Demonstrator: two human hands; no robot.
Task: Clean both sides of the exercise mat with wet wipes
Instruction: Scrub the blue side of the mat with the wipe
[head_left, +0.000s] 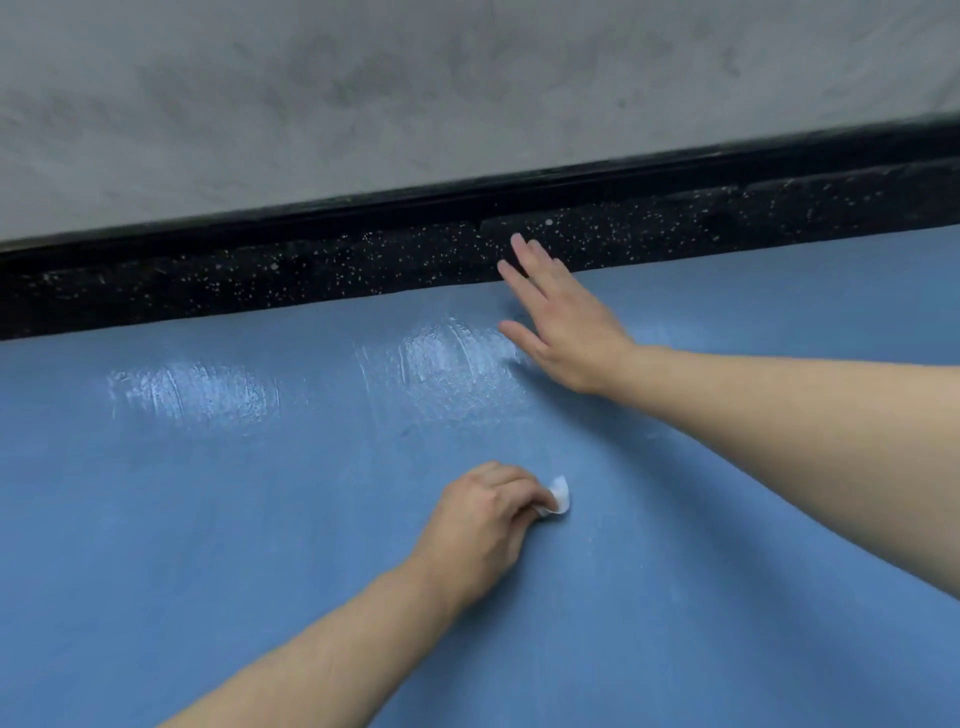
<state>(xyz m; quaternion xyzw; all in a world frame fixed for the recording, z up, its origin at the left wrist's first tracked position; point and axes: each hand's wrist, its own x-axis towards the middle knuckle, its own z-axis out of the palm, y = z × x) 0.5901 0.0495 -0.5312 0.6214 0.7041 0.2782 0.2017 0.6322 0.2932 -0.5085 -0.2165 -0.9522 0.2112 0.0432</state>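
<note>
Meanwhile left hand (480, 525) grips wipe (557, 496) on blue mat (208, 519) (unmarked).

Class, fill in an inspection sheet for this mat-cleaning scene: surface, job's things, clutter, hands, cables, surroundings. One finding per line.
Surface: blue exercise mat lying flat, with shiny wet streaks near its far edge.
Job's things: white wet wipe, bunched, on the mat.
Clutter: nothing seen.
Hands: left hand grips the wipe; right hand, fingers straight, reaches over the mat's far edge.
Cables: nothing seen.
Surroundings: black speckled floor strip beyond the mat, black skirting, grey wall.
</note>
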